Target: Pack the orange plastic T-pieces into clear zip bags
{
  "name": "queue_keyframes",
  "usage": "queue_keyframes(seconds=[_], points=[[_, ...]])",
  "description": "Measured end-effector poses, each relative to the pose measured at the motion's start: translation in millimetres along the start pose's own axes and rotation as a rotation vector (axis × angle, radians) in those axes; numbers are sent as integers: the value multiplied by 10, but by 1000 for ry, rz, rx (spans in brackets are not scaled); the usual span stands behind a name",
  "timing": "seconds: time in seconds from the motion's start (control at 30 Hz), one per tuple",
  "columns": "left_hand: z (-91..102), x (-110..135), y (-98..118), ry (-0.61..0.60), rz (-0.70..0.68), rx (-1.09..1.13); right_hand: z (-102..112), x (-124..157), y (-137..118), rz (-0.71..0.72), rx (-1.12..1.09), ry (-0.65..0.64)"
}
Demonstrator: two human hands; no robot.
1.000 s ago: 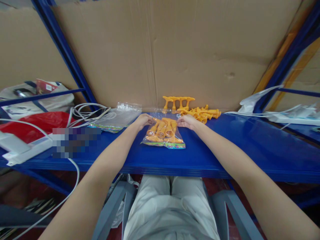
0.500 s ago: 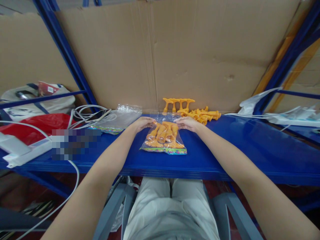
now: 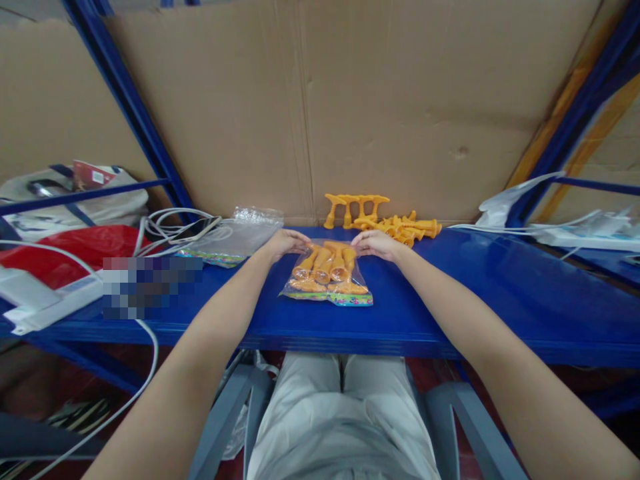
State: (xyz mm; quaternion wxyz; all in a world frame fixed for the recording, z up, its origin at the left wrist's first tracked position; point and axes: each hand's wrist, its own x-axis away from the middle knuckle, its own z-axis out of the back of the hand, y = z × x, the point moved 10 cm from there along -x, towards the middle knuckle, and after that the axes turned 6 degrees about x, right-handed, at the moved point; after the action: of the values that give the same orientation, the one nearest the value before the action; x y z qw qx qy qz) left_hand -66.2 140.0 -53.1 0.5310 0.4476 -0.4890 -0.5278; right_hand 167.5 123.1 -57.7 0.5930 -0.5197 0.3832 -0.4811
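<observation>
A clear plastic bag (image 3: 327, 297) with a colourful printed strip along its near edge lies flat on the blue table. Inside it are several orange plastic pieces (image 3: 325, 263), T-shaped or flared like small trumpets. My left hand (image 3: 287, 245) pinches the bag's far left corner, fingers closed. At the far right corner, the fingers of my right hand (image 3: 377, 245) are closed on the same bag. Behind the bag, more loose orange pieces (image 3: 410, 230) lie in a pile, and several T-shaped ones (image 3: 357, 208) stand in a row against the cardboard.
Flat clear bags (image 3: 235, 237) lie at the left beside coiled white cables (image 3: 180, 217). Further left are a power strip (image 3: 55, 303), a red bag (image 3: 85, 250) and a canvas bag (image 3: 110, 200). A cardboard sheet (image 3: 400, 100) closes off the back. Another power strip (image 3: 590, 237) is at the right.
The bag's clear far end, which stretched up between my hands, now ends lower, close to the orange pieces, seemingly folded over. Both hands stay at its corners.
</observation>
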Motion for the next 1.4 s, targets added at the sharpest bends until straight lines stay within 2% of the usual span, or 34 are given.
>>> queue_keyframes(seconds=[0.13, 0.33, 0.47, 0.7, 0.87, 0.93, 1.03, 1.2, 1.4], points=[[-21, -17, 83, 53, -118, -104, -17, 9, -47, 34, 47, 13], [-95, 38, 334, 110, -374, -443, -28, 7, -89, 28, 75, -15], [-157, 122, 494, 154, -515, -613, 11, 16, -165, 68, 245, 59], [-281, 208, 574, 150, -605, -697, -14, 45, -305, 186, 579, 129], [-338, 289, 657, 138, -706, -686, -1, 54, -393, 239, 661, 167], [-351, 314, 685, 136, -738, -671, -1, 66, -422, 263, 652, 157], [-363, 344, 713, 139, -780, -636, -46, 80, -396, 266, 605, 60], [-369, 400, 742, 154, -850, -572, -105, 77, -279, 194, 524, -67], [-418, 482, 797, 136, -934, -509, -270, 106, -180, 35, 110, -217]])
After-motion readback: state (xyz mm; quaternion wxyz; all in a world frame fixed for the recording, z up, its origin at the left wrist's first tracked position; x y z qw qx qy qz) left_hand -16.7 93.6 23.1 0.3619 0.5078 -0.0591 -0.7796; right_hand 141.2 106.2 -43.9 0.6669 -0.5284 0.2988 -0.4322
